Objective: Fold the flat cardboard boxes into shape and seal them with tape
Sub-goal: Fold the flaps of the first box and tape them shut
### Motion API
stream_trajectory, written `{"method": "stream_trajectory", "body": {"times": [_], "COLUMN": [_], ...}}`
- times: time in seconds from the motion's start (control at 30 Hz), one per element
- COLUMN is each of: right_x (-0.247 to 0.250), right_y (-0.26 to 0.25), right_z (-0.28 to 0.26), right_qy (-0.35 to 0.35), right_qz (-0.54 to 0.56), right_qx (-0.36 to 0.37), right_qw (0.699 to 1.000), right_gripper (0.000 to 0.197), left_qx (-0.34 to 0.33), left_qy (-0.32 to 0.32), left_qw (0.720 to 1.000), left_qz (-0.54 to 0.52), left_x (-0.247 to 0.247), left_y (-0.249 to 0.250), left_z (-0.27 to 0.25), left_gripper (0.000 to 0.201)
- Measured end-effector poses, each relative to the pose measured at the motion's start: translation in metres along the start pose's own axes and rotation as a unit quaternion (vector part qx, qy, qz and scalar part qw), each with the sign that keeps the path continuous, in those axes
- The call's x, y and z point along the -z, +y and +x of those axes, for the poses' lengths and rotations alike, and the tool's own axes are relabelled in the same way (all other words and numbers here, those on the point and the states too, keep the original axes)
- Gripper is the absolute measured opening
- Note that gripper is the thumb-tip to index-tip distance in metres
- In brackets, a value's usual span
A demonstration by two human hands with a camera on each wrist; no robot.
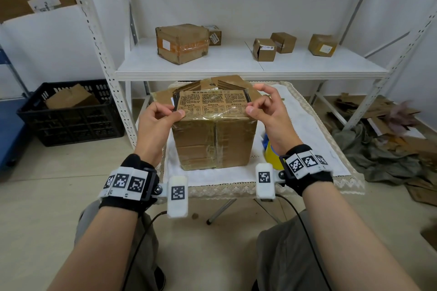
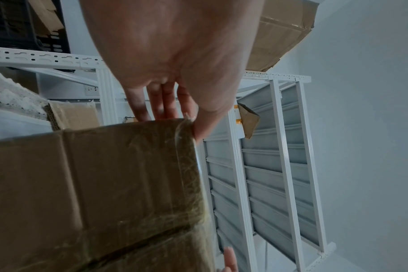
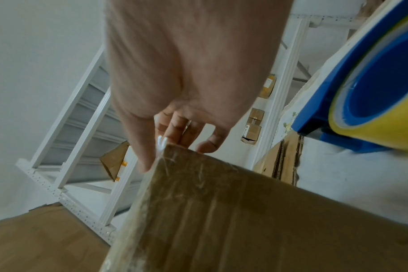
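Box upright on table, centre, taped seam face toward person, printed top up; no clear long axis. Left hand pinches tape strip at box's top-front left corner, thumb and fingers closed on it. Right hand pinches same strip at right corner, other fingers spread. Tape roll just right of box. Shelf behind box.

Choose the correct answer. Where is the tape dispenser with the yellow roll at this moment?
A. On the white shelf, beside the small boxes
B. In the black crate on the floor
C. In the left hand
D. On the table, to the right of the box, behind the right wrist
D: the tape dispenser lies on the table just right of the box, partly hidden by the right hand's wrist; neither hand holds it.
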State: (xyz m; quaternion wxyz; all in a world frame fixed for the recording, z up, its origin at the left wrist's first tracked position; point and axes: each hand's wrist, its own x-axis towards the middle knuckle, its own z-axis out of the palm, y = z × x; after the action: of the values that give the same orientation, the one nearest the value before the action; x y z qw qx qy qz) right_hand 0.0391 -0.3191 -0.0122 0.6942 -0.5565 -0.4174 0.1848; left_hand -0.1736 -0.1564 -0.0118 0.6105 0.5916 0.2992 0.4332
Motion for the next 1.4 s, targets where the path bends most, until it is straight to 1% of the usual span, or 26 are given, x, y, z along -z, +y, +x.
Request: {"method": "stream_trajectory", "body": {"times": [0.27, 0.5, 0.67, 0.77, 0.83, 1.03, 1.1, 1.17, 1.23, 1.27, 1.3, 1.33, 1.37, 1.4], "right_x": [0.000, 0.003, 0.003, 0.006, 0.008, 0.006, 0.002, -0.005, -0.013, -0.017, -0.020, -0.021, -0.023, -0.025], "right_y": [-0.006, -0.004, -0.001, -0.001, -0.001, -0.004, -0.007, -0.010, -0.012, -0.015, -0.017, -0.020, -0.021, -0.022], "right_z": [-0.009, -0.011, -0.012, -0.009, -0.007, -0.008, -0.007, -0.006, -0.005, -0.004, -0.003, -0.001, 0.001, 0.002], "right_qy": [-0.013, 0.011, 0.038, 0.041, 0.042, 0.030, 0.037, 0.053, 0.075, 0.084, 0.087, 0.085, 0.081, 0.072], "right_qz": [-0.007, 0.068, 0.121, 0.107, 0.093, 0.042, 0.002, -0.054, -0.096, -0.108, -0.124, -0.154, -0.200, -0.256], "right_qx": [-0.003, -0.040, -0.062, -0.072, -0.076, -0.067, -0.060, -0.050, -0.047, -0.044, -0.032, -0.006, 0.031, 0.071], "right_qw": [1.000, 0.997, 0.990, 0.991, 0.992, 0.996, 0.998, 0.996, 0.991, 0.990, 0.988, 0.984, 0.976, 0.961], "right_gripper": [0.060, 0.062, 0.055, 0.043, 0.041, 0.048, 0.050, 0.053, 0.060, 0.063, 0.066, 0.067, 0.068, 0.068], "left_qx": [-0.012, -0.016, -0.017, -0.018, -0.021, -0.028, -0.044, -0.065, -0.105, -0.141, -0.183, -0.225, -0.265, -0.297], "left_qy": [0.008, 0.009, 0.005, 0.002, 0.000, 0.011, 0.013, 0.007, -0.010, -0.016, -0.020, -0.024, -0.032, -0.048], "left_qw": [1.000, 1.000, 1.000, 0.999, 0.999, 0.999, 0.998, 0.994, 0.982, 0.968, 0.946, 0.919, 0.890, 0.865], "left_qz": [0.005, 0.013, 0.022, 0.032, 0.038, 0.041, 0.054, 0.091, 0.159, 0.209, 0.265, 0.322, 0.370, 0.401], "left_x": [0.003, 0.004, 0.005, 0.006, 0.006, 0.002, 0.000, -0.005, -0.012, -0.016, -0.021, -0.026, -0.031, -0.035], "left_y": [-0.003, -0.003, -0.003, -0.003, -0.003, -0.002, 0.001, 0.006, 0.012, 0.014, 0.016, 0.017, 0.018, 0.019], "left_z": [-0.002, -0.003, -0.004, -0.003, -0.004, -0.008, -0.010, -0.010, -0.010, -0.010, -0.011, -0.012, -0.014, -0.016], "left_gripper": [0.028, 0.027, 0.026, 0.026, 0.026, 0.028, 0.028, 0.030, 0.029, 0.026, 0.024, 0.023, 0.024, 0.023]}}
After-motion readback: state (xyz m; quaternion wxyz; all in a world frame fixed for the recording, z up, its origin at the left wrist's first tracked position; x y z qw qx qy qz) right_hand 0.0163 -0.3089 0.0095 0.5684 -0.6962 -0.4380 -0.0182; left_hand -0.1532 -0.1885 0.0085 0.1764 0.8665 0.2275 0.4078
